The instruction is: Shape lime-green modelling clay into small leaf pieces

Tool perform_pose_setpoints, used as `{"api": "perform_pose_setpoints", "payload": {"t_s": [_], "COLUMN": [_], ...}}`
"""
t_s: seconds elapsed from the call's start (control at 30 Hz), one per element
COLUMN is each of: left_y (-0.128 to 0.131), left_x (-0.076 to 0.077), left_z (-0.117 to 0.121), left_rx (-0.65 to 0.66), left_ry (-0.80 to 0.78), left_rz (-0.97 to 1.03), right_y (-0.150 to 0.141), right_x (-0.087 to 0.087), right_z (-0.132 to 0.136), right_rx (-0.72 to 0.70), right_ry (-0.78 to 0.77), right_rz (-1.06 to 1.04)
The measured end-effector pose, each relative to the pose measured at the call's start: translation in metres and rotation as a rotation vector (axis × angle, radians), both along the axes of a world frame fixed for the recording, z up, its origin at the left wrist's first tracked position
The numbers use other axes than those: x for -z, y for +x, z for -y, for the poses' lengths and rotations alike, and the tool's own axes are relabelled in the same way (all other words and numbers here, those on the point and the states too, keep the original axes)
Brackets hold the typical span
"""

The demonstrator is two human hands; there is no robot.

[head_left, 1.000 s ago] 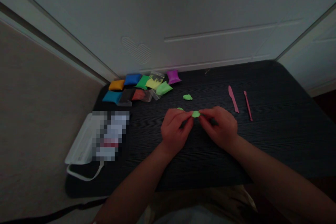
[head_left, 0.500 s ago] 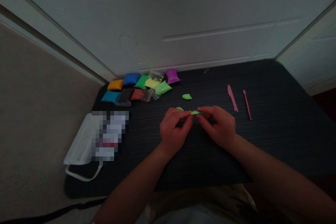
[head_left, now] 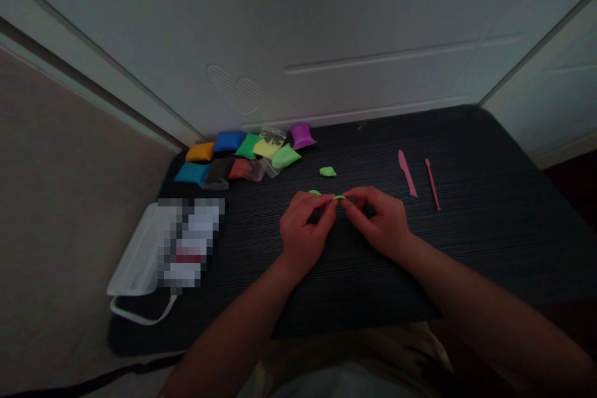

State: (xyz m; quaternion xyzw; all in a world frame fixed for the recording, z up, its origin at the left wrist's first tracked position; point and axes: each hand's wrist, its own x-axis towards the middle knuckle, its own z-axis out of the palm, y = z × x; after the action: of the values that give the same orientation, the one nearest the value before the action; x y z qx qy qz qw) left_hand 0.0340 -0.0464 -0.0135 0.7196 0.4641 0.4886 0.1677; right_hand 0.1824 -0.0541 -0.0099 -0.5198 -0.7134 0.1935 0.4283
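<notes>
A small flat piece of light green modelling clay [head_left: 339, 198] is pinched between my two hands above the dark table. My left hand [head_left: 305, 224] grips its left side with thumb and forefinger; my right hand [head_left: 380, 219] pinches the right side the same way. Behind my left fingers another green clay piece [head_left: 314, 192] shows in part, the rest hidden by the hand. Farther back lies a loose, uneven lump of the same green clay [head_left: 328, 171], touched by neither hand.
Several bags of coloured clay [head_left: 229, 141] lie at the back left. A pink plastic knife [head_left: 407, 173] and a thin pink modelling tool [head_left: 433, 185] rest on the right. A white face mask [head_left: 135, 255] and a blurred-out phone [head_left: 198, 242] with a cable lie at the left.
Both hands stay pinched on the green clay, which now appears narrower, with the fingertips closer together. The whole view has shifted slightly.
</notes>
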Motion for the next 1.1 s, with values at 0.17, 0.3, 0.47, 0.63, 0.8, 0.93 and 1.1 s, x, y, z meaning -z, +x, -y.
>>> {"api": "perform_pose_setpoints", "payload": {"t_s": [0.17, 0.3, 0.47, 0.63, 0.8, 0.93, 1.1], "left_y": [0.0001, 0.0003, 0.0011, 0.0014, 0.0021, 0.0018, -0.0012], "left_x": [0.0004, -0.0003, -0.0013, 0.0000, -0.0001, 0.0000, 0.0017], "left_z": [-0.0003, 0.0002, 0.0011, 0.0015, 0.0012, -0.0011, -0.0045], "left_rx": [0.026, 0.034, 0.043, 0.057, 0.081, 0.100, 0.107], "left_ry": [-0.009, -0.012, -0.031, -0.041, -0.051, -0.131, -0.224], "left_rz": [-0.007, -0.007, 0.012, 0.026, 0.015, -0.004, -0.017], "right_y": [-0.0002, -0.0007, -0.0005, 0.0004, 0.0000, -0.0012, -0.0006], "right_x": [-0.0018, -0.0023, 0.0013, 0.0016, -0.0013, -0.0005, 0.0033], "right_z": [0.0004, 0.0006, 0.0010, 0.0007, 0.0016, 0.0000, -0.0069], "right_rx": [-0.014, -0.016, -0.053, -0.062, -0.036, -0.017, -0.053], "right_ry": [-0.010, -0.017, 0.003, 0.011, -0.026, -0.112, -0.251], "right_rz": [-0.021, -0.016, -0.035, -0.054, -0.057, -0.187, -0.397]}}
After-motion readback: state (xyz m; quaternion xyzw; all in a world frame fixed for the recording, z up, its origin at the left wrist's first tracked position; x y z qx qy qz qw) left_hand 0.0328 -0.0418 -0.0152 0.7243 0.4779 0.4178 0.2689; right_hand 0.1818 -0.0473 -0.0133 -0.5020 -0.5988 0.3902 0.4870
